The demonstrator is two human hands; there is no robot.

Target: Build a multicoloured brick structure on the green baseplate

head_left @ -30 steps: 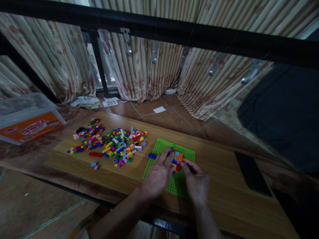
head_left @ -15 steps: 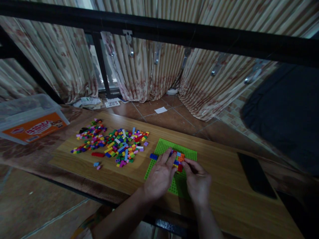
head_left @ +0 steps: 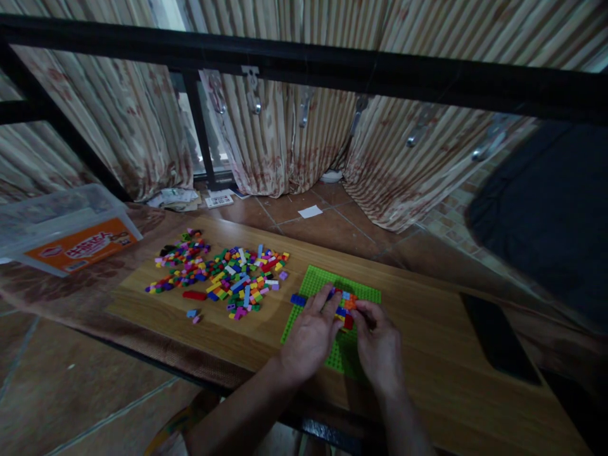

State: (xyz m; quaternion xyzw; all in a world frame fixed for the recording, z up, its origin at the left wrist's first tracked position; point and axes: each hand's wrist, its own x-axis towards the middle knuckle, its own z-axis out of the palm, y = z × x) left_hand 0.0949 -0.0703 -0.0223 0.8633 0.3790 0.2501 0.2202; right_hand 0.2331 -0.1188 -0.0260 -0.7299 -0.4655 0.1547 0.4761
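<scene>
A green studded baseplate [head_left: 368, 292] lies on the wooden board with an assembly of toy building bricks [head_left: 346, 296] in orange, blue, red and yellow on it. My left hand [head_left: 311, 332] rests over the left part of this assembly, fingers stretched out, hiding many of the bricks. From the right, my right hand [head_left: 380, 342] pinches at an orange brick [head_left: 350, 304] on the assembly's edge; its thumb and forefinger are close together. A dark blue brick [head_left: 298, 299] sticks out past the baseplate's left edge, beyond my left fingers.
Loose bricks of many colours [head_left: 242, 278] are heaped on the left of the wooden board [head_left: 427, 335]. Nearer me lies a long red brick [head_left: 194, 295]. A clear plastic box [head_left: 102, 212] with an orange label stands at far left, and a black phone-like slab [head_left: 498, 339] at right.
The whole view has shifted slightly, so everything appears a little further right. Both hands keep nearly the same place on the bricks, with only slight finger movement.
</scene>
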